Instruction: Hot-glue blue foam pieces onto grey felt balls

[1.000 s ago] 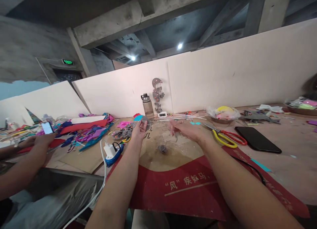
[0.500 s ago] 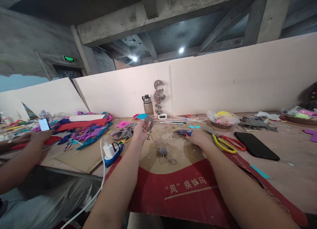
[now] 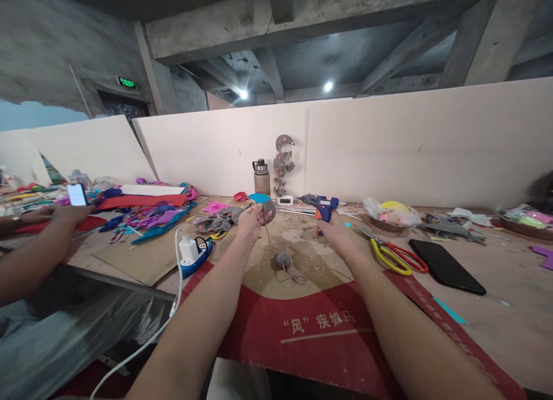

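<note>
My left hand (image 3: 250,222) is closed on the edge of a rounded craft piece (image 3: 260,198), part bright blue and part covered in grey yarn. A strand of yarn runs down from it towards a small ball of grey yarn (image 3: 283,260) on the cardboard. My right hand (image 3: 335,228) grips a blue hot glue gun (image 3: 327,207) with orange parts, lifted above the cardboard and pointing left. Its handle is mostly hidden by my fingers. Yellow-and-red-handled scissors (image 3: 391,256) lie right of my right forearm.
A bottle (image 3: 261,182), a small digital clock (image 3: 285,201) and a grey hanging ornament (image 3: 285,152) stand by the white partition. A black phone (image 3: 447,267) and a bowl (image 3: 391,220) are rightward. Left are a power strip (image 3: 196,265), felt scraps (image 3: 162,230) and another person's hands (image 3: 64,215).
My right hand has raised the glue gun off the cardboard and turned it upright, nearer the left hand. The left hand still holds the rounded piece. The view has shifted slightly.
</note>
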### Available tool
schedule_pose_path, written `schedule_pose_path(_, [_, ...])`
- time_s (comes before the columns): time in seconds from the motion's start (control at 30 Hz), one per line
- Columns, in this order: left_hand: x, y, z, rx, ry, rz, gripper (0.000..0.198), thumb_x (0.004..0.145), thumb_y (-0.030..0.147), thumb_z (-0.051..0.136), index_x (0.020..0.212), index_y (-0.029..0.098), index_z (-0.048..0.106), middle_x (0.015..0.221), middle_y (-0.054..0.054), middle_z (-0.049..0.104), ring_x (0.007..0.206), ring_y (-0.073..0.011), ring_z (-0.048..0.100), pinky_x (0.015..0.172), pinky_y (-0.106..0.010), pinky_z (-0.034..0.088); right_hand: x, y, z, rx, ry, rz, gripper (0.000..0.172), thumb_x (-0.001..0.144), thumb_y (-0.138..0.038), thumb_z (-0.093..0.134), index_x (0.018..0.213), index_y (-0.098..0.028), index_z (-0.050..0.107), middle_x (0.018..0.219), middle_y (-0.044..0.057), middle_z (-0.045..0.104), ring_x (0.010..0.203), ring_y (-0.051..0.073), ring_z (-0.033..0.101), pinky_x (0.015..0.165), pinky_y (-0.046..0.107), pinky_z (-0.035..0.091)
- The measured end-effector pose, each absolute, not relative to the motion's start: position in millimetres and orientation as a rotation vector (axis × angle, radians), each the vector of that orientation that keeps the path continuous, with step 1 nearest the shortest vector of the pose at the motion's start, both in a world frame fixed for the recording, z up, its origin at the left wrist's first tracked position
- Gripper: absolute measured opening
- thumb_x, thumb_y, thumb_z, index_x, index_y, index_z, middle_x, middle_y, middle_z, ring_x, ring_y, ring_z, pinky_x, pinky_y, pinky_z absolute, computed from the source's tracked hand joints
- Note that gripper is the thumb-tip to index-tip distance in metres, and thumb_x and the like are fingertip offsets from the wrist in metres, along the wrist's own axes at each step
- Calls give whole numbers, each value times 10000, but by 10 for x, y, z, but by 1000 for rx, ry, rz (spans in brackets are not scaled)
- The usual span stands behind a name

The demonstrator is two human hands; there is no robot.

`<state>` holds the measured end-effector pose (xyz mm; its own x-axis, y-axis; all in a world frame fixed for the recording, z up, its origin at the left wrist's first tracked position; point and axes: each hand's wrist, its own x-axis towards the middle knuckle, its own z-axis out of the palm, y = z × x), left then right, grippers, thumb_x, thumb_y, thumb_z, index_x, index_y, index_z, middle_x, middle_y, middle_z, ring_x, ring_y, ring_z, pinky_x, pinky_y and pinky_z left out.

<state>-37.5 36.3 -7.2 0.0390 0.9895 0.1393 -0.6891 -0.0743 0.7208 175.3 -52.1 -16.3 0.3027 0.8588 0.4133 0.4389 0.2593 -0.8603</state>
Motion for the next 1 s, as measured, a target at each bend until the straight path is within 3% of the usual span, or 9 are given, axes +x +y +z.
schedule_pose_path(0.1, [-354, 371, -97, 782, 532, 1507, 115, 754, 80, 635, 664, 100, 567, 680, -39, 638, 616, -102, 630, 721, -300, 562, 1506, -672, 7, -1164, -1264, 584, 414, 700, -228, 504, 1113, -231, 478, 929, 38, 602, 621, 121, 536, 487, 235, 446])
schedule_pose_path(0.27, [-311, 347, -120, 875, 509, 1530, 135, 698, 131, 700, 656, 108, 574, 651, -10, 602, 603, -91, 603, 721, -304, 559, 1287, -804, 67, -967, -1344, 706, 317, 751, -352, 530, 1033, -214, 485, 914, 24, 590, 596, 90, 486, 488, 224, 426])
schedule_pose_path(0.63, [-197, 168, -60, 976, 570, 1586, 143, 685, 131, 704, 706, 109, 564, 670, 5, 558, 589, -76, 561, 696, -321, 563, 1209, -759, -91, -1106, -1490, 540, 317, 820, -391, 500, 1090, -229, 456, 880, 26, 601, 548, 105, 464, 502, 256, 417])
schedule_pose_path(0.83, [-177, 144, -48, 994, 578, 1577, 150, 656, 125, 719, 683, 112, 572, 653, 10, 555, 584, -74, 550, 710, -341, 568, 1223, -747, -114, -1158, -1547, 470, 355, 824, -396, 489, 1125, -209, 465, 868, 44, 601, 640, 141, 495, 614, 293, 430])
schedule_pose_path(1.0, [-167, 125, -33, 1000, 592, 1557, 153, 645, 120, 713, 690, 110, 568, 665, 3, 576, 604, -77, 570, 708, -317, 568, 1218, -744, -119, -1165, -1563, 456, 371, 820, -382, 489, 1140, -198, 457, 859, 45, 590, 654, 145, 495, 617, 294, 428])
